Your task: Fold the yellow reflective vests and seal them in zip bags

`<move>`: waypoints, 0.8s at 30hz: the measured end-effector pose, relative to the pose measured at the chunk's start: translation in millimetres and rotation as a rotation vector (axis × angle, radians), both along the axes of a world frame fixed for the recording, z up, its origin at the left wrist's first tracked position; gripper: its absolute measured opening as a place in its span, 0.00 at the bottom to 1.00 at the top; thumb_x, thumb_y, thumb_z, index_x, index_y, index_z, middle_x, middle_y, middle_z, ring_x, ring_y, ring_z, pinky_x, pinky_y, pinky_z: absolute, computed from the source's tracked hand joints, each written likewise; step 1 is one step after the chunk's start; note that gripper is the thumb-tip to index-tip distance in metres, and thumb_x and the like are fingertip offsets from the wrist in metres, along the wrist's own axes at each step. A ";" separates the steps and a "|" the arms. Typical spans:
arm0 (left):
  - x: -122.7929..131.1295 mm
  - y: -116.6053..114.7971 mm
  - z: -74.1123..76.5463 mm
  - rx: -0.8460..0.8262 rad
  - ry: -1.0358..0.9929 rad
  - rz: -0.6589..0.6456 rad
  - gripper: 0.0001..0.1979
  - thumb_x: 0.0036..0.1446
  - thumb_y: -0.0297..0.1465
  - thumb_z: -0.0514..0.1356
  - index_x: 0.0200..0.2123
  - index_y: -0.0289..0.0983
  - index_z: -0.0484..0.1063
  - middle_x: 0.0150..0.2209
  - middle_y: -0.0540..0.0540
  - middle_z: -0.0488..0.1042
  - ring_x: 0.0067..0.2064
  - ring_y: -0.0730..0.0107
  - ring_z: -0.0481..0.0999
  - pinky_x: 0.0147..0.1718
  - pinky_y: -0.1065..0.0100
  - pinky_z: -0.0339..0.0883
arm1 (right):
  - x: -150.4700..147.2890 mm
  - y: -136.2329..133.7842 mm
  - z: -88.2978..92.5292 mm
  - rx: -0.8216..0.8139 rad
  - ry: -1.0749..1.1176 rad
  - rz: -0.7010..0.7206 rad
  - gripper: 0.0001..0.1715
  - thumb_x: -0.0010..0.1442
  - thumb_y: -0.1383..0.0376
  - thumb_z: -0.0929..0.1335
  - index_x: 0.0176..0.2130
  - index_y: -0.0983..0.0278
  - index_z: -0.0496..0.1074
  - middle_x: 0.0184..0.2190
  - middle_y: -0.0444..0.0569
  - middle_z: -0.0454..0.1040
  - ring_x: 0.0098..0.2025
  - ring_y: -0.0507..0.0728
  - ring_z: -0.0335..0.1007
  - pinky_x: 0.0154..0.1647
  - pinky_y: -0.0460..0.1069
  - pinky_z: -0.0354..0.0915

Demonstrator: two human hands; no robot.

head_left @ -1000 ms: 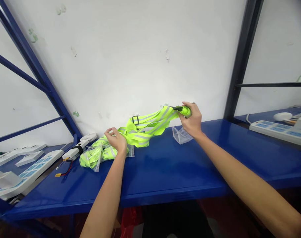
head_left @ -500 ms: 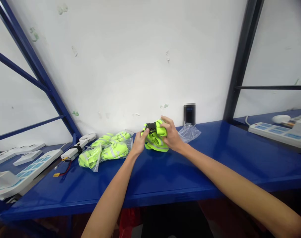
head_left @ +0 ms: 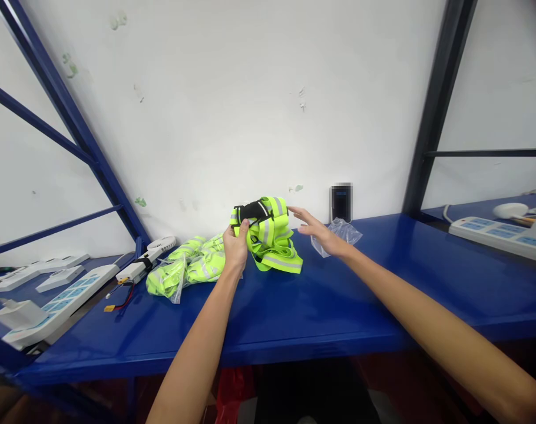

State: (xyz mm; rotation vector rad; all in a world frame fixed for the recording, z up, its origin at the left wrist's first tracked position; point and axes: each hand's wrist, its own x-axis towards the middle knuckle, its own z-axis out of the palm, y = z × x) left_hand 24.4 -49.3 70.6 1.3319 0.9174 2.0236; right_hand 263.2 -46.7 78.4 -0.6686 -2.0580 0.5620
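Observation:
My left hand [head_left: 235, 247] grips a bunched neon-yellow reflective vest [head_left: 270, 235] by its black buckle end, holding it just above the blue shelf [head_left: 294, 306]. Part of the vest droops onto the shelf. My right hand [head_left: 318, 232] is open, fingers spread, just right of the vest and not touching it. An empty clear plastic bag [head_left: 341, 231] lies right beside that hand, partly behind it.
Bagged yellow vests [head_left: 184, 271] lie left of my left hand. Farther left are a small white fan [head_left: 155, 250], a wired battery [head_left: 118, 300] and white power strips [head_left: 51, 303]. Another power strip [head_left: 498, 232] sits at right. A dark upright post [head_left: 431, 118] stands behind.
The stretched-out vest was gathered into a bundle with both hands. Now my right hand has let go and opened, while my left hand keeps the bundle and has raised it slightly leftward.

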 end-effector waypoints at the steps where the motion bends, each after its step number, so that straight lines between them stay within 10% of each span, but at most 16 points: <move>1: 1.7 -1.2 0.9 0.009 0.050 0.032 0.24 0.52 0.47 0.64 0.42 0.33 0.73 0.39 0.43 0.78 0.39 0.64 0.77 0.38 0.67 0.70 | -2.4 -2.0 4.3 -0.058 0.050 0.043 0.34 0.65 0.57 0.60 0.68 0.53 0.48 0.70 0.49 0.47 0.70 0.65 0.44 0.64 0.65 0.53; 12: 33.9 -21.2 15.2 0.213 0.297 0.049 0.21 0.63 0.51 0.48 0.44 0.40 0.65 0.39 0.46 0.71 0.43 0.62 0.73 0.45 0.64 0.66 | -32.9 -7.4 20.2 -0.547 0.222 0.344 0.29 0.65 0.55 0.64 0.62 0.59 0.59 0.50 0.52 0.76 0.45 0.61 0.75 0.46 0.57 0.73; 24: 19.1 2.8 -16.3 -0.057 0.350 -0.223 0.14 0.53 0.41 0.62 0.37 0.36 0.71 0.36 0.44 0.76 0.42 0.58 0.75 0.44 0.61 0.68 | -21.1 -7.6 16.0 -0.262 0.138 0.190 0.33 0.52 0.59 0.75 0.55 0.64 0.68 0.49 0.53 0.75 0.47 0.62 0.73 0.49 0.58 0.70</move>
